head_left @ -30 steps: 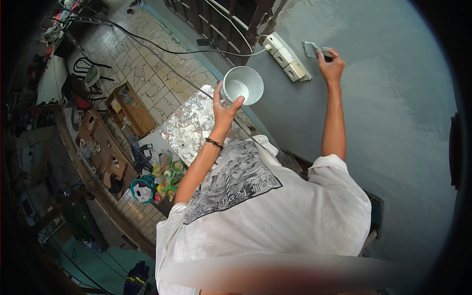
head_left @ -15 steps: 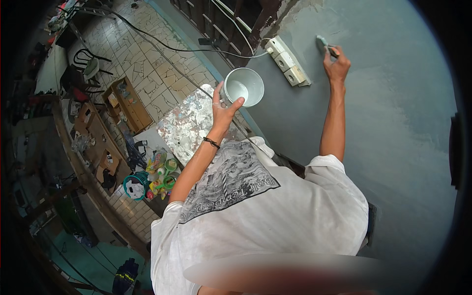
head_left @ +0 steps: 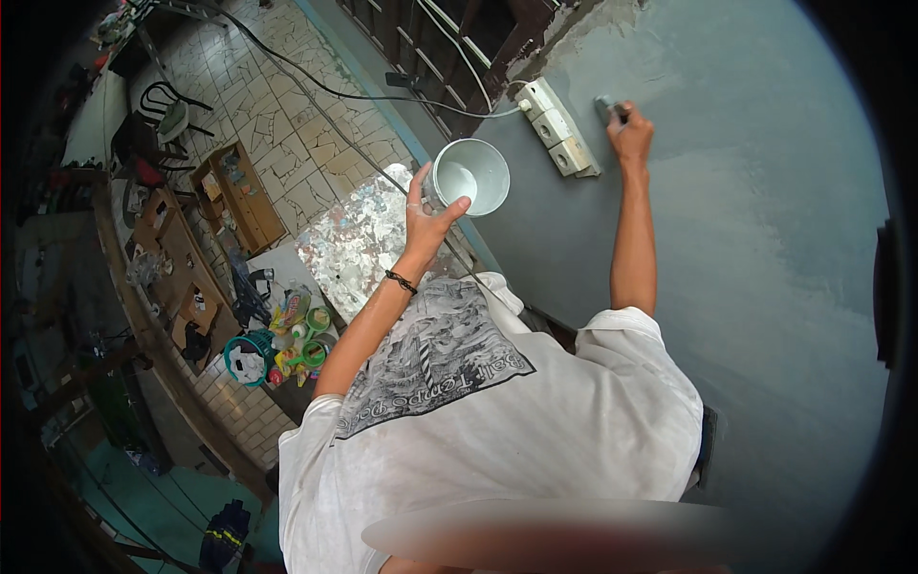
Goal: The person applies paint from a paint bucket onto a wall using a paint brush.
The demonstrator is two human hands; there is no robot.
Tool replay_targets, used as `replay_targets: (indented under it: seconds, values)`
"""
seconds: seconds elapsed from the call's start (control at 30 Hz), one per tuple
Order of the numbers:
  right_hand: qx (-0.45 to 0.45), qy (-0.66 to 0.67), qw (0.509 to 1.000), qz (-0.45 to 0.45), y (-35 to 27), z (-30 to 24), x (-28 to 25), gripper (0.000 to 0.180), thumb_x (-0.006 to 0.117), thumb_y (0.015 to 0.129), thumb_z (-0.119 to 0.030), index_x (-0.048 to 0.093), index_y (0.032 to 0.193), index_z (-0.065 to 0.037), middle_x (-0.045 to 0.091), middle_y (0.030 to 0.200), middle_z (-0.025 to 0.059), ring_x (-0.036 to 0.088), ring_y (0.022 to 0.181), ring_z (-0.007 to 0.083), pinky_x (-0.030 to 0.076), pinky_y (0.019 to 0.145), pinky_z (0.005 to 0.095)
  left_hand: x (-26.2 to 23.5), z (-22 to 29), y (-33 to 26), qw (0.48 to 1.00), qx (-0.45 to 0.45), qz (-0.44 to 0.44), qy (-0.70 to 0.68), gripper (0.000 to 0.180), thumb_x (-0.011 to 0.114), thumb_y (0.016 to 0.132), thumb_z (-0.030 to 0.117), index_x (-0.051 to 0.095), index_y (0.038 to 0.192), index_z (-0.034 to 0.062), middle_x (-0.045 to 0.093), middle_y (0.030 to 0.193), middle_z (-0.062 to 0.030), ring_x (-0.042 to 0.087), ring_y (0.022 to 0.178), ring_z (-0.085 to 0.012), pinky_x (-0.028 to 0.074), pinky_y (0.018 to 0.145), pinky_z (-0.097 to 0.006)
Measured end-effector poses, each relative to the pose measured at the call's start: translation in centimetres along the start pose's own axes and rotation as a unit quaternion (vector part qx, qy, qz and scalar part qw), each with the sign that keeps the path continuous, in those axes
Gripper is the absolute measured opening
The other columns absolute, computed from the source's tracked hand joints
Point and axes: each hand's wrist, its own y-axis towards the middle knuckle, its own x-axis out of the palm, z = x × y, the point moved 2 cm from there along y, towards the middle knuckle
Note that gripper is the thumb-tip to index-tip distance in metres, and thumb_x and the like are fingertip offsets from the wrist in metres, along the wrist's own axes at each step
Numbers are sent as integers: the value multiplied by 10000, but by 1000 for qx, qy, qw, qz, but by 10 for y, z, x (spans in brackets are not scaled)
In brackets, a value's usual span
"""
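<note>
From the head camera, your left hand (head_left: 427, 222) grips a white paint cup (head_left: 468, 176) by its side, fingers wrapped around the rim and wall, holding it just left of the white socket box (head_left: 558, 127) on the grey-blue wall (head_left: 765, 249). Your right hand (head_left: 631, 134) is closed around a small brush (head_left: 606, 106), whose tip presses on the wall just right of that box. A black cable (head_left: 382, 96) runs off the box's upper end, leftward over the tiled floor (head_left: 277, 105). A paint-spattered board (head_left: 359, 244) lies below the cup.
</note>
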Motion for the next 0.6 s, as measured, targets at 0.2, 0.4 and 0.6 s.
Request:
replay_targets:
  seconds: [0.2, 0.4, 0.6]
  values:
    - [-44, -16, 990, 137, 52, -91, -84, 143, 759, 844, -90, 688, 963, -54, 732, 838, 183, 716, 784, 407, 560, 667, 463, -4, -9, 4, 999, 22, 19, 27, 1013, 928, 757, 289, 369, 1571, 61, 452, 1495, -179, 480, 1393, -296, 436, 1153, -418]
    - [-34, 20, 999, 0, -22, -43, 11, 142, 742, 856, -81, 676, 979, -50, 728, 845, 193, 704, 800, 428, 551, 680, 500, -6, -9, 4, 999, 19, -4, 30, 995, 894, 806, 322, 323, 1601, 142, 452, 1488, -147, 515, 1352, -299, 522, 1060, -408]
    - [15, -47, 998, -45, -31, 4, 28, 122, 735, 857, -71, 677, 961, -44, 722, 818, 203, 705, 778, 437, 556, 680, 502, -6, -6, 2, 1000, 17, -24, 7, 993, 891, 812, 323, 315, 1600, 147, 468, 1467, -149, 544, 1323, -284, 553, 1010, -392]
